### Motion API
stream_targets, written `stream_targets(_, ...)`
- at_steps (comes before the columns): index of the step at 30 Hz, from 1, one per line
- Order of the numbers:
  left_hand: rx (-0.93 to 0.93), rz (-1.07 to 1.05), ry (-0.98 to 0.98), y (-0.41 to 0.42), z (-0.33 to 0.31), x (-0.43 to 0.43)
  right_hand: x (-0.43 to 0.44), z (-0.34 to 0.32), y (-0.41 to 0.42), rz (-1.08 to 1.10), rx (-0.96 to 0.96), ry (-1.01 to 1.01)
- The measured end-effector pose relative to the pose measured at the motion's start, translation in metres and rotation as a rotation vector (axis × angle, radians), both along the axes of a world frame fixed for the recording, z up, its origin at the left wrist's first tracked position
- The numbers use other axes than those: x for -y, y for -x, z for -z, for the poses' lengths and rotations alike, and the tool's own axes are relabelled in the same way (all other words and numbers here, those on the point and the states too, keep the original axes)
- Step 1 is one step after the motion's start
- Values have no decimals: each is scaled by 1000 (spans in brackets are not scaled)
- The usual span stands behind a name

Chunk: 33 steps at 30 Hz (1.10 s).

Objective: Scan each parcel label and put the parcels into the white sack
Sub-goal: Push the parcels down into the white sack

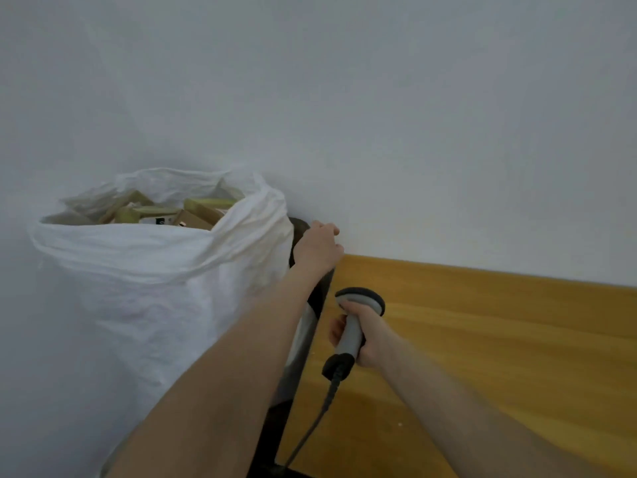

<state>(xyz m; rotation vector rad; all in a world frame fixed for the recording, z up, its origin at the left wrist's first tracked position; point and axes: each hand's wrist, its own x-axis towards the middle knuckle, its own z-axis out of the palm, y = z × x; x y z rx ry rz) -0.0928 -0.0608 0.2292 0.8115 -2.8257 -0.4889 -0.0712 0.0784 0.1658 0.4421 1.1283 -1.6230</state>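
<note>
At six o'clock two bare forearms reach up into view. Just past them a cable (310, 429) climbs from the bottom edge to the scanner (351, 336). The right hand (371, 334) grasps the scanner round its grey handle, with the head pointing away toward twelve o'clock. It hangs over the near-left part of the wooden table (499, 357), which fills the four o'clock side, and no label sits under its head.

Further on, near the centre, the left hand (319, 244) is at the table's far corner. It lies over a dark post (303, 343) that stands between the table and the sack, just beside the sack's rim. Its fingers are curled, but I cannot tell whether they grip anything.

At nine o'clock the white sack (155, 281) stands against the wall (379, 115) with its mouth open. The parcels (193, 217), brown cardboard and some yellowish ones, are piled nearly up to its rim.

The task looks far along. A good many parcels already lie in the sack, and no parcel shows anywhere outside it. The scanner is in hand with nothing to read, so either the last parcel has just gone in or the next one lies out of view. From this view I cannot say how many, if any, are left
</note>
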Motion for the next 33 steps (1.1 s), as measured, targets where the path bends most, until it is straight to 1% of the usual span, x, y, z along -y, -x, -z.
stream_targets(3,109,-45,-48,-5,37,-48,-58,19,12,-40,-15,-46)
stream_targets(8,197,-69,-91,2,79,-124,-138,37,46,-32,-105,-180)
stream_targets(16,304,-21,-148,43,126,-207,-220,68,94,25,-317,-375)
stream_targets(21,347,37,-174,63,159,-230,-246,97,117,3,-336,-463)
stream_targets(28,405,85,-215,85,199,-230,-247,151,142,-90,-333,-687)
stream_targets(33,425,93,-239,88,224,-222,-224,171,147,-107,-288,-714)
